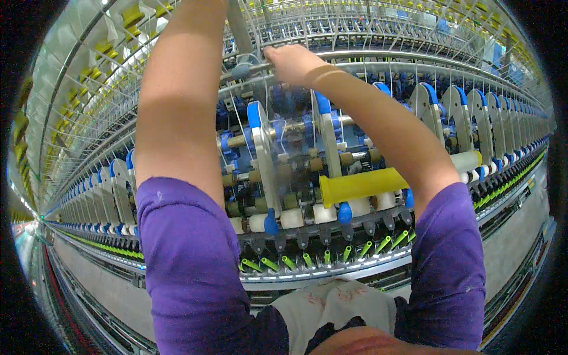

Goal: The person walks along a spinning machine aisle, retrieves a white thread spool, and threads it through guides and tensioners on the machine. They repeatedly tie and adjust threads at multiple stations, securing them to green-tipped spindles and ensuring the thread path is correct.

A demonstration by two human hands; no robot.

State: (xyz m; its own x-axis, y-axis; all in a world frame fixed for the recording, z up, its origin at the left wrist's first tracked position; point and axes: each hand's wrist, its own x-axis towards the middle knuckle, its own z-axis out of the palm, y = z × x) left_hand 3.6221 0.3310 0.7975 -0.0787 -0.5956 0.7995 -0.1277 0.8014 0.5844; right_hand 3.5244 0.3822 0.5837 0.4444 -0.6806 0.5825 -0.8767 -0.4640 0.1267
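My right hand (293, 64) reaches up to the metal rail (361, 54) of a spinning machine. Its fingers are closed together beside a grey rounded fitting (241, 71), and what they hold, if anything, is hidden. My left arm (180, 89) stretches up past the top edge, so the left hand is out of the picture. Below my right forearm, a long yellow tube (361, 186) lies across the machine's front, with a pale wound section (465, 161) toward its far right end. White strands (236, 109) run down toward the rollers.
Grey arms with blue tops (426, 106) line the machine on both sides. White rollers (291, 218) sit above a row of green spindles (307, 259) along a metal rail. Yellow bobbins (133, 16) hang overhead at upper left. An aisle (35, 254) recedes at far left.
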